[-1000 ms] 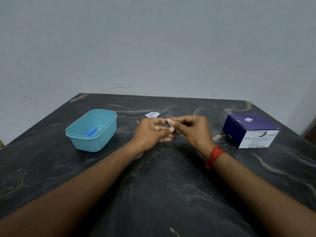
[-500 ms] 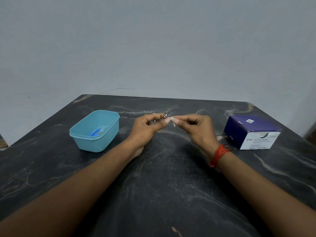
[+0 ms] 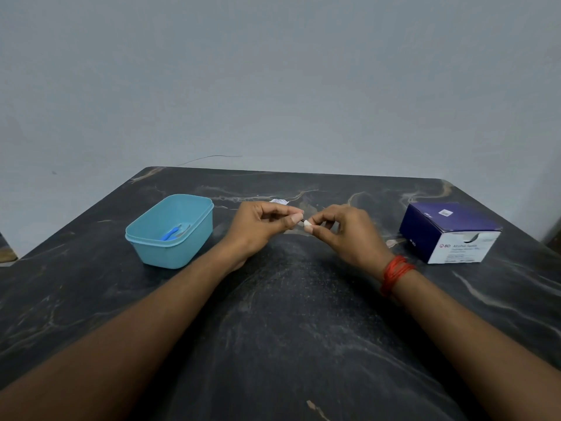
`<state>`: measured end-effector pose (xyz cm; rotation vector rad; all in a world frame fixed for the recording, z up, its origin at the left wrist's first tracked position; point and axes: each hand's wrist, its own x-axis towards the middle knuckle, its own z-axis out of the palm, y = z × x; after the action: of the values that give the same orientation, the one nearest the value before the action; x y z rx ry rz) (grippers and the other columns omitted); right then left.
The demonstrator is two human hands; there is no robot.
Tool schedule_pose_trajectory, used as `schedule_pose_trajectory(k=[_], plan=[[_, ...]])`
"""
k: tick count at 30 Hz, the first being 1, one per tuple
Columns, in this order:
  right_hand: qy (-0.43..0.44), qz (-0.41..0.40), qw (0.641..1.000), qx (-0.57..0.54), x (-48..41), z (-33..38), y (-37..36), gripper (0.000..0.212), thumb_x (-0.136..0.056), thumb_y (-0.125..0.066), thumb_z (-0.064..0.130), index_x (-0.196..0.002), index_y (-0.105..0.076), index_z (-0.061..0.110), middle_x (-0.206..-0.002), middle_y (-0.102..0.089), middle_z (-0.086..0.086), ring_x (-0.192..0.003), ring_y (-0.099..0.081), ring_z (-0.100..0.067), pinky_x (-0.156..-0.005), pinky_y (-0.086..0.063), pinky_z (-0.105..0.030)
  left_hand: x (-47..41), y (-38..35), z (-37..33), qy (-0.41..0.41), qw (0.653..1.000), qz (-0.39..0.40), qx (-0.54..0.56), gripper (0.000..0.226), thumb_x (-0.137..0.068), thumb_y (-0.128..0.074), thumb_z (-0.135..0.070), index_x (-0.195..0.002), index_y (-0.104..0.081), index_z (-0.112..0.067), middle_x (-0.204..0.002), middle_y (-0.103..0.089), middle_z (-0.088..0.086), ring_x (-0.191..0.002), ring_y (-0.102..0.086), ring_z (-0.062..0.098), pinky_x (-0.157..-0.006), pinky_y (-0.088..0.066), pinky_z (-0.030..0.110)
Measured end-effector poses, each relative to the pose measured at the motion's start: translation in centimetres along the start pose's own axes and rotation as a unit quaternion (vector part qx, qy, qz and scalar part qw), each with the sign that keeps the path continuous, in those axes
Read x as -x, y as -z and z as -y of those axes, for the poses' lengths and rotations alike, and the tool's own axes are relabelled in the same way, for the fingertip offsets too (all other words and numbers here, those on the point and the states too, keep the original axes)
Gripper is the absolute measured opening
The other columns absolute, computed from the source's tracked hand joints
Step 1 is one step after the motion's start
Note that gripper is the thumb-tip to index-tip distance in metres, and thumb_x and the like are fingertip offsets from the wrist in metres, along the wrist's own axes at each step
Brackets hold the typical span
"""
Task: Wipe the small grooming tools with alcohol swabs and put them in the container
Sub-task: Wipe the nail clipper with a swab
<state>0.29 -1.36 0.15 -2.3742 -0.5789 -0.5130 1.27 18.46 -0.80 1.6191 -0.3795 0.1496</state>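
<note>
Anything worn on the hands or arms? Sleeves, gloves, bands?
No gloves or sleeves in view: left hand, right hand and both forearms are bare. A red thread band, wound in several loops, circles the right wrist. No rings or watch visible.

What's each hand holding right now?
Left hand: pinching a small dark tool.
Right hand: pinching a white swab against the tool.

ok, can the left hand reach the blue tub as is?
Probably yes: the tub sits open just beside the left hand, nothing between them. Its fingers are pinching a small tool, though.
</note>
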Motion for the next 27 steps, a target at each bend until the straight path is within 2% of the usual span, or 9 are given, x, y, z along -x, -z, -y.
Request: schedule_pose_trajectory(k=[2,5,10,14,22,27], plan=[[0.004,-0.004,1.0,0.005,0.0,0.0,0.0,0.006,-0.086,-0.075,0.03,-0.086,-0.077,0.025,-0.081,-0.065,0.012,-0.075,-0.055,-0.005,-0.065,-0.039,-0.013,0.0,0.1,0.1,0.007,1.0,-0.005,-0.015,0.019,-0.081,-0.078,-0.008,-0.1,-0.077,-0.003,-0.084,-0.078,-0.001,-0.081,-0.07,0.005,-0.079,-0.055,0.018],[0.01,-0.017,1.0,0.008,-0.1,0.1,-0.1,0.002,-0.084,-0.077,0.033,-0.085,-0.076,0.032,-0.08,-0.063,0.018,-0.082,-0.053,-0.01,-0.068,-0.039,-0.022,0.1,0.0,0.5,0.024,0.999,-0.014,-0.018,0.015,-0.079,-0.079,-0.007,-0.094,-0.079,-0.006,-0.086,-0.078,-0.002,-0.085,-0.072,0.003,-0.079,-0.053,0.015],[0.023,-0.025,0.999,0.023,0.0,0.3,-0.5,0.007,-0.083,-0.076,0.038,-0.089,-0.076,0.033,-0.081,-0.06,0.023,-0.083,-0.049,-0.006,-0.066,-0.035,-0.017,0.1,-0.3,0.5,0.044,0.998,-0.032,0.016,0.008,-0.08,-0.078,-0.008,-0.087,-0.078,-0.012,-0.083,-0.078,-0.005,-0.083,-0.071,0.003,-0.078,-0.054,0.015],[0.004,0.0,0.999,0.051,-0.1,-0.4,0.1,0.013,-0.085,-0.073,0.041,-0.088,-0.077,0.029,-0.08,-0.061,0.021,-0.083,-0.051,-0.008,-0.068,-0.039,-0.024,-0.2,-0.1,0.5,0.072,0.994,-0.06,0.058,0.01,-0.078,-0.079,-0.014,-0.087,-0.078,-0.013,-0.077,-0.076,-0.005,-0.075,-0.069,0.0,-0.074,-0.053,0.015],[0.027,-0.026,0.999,0.03,-0.2,0.2,-0.9,0.013,-0.082,-0.075,0.041,-0.09,-0.077,0.031,-0.082,-0.059,0.025,-0.083,-0.05,-0.007,-0.066,-0.036,-0.021,0.1,-0.5,0.5,0.064,0.997,-0.042,0.025,0.008,-0.08,-0.077,-0.005,-0.082,-0.077,-0.013,-0.076,-0.077,-0.007,-0.075,-0.07,0.0,-0.073,-0.054,0.013],[-0.026,0.001,1.0,0.014,-0.2,-0.4,-0.1,0.012,-0.083,-0.076,0.039,-0.088,-0.079,0.028,-0.075,-0.068,0.016,-0.073,-0.059,-0.007,-0.064,-0.044,-0.023,-0.2,-0.3,0.6,0.082,0.992,-0.078,0.063,0.008,-0.08,-0.078,-0.01,-0.088,-0.077,-0.01,-0.081,-0.076,0.001,-0.077,-0.069,0.006,-0.076,-0.057,0.018]])
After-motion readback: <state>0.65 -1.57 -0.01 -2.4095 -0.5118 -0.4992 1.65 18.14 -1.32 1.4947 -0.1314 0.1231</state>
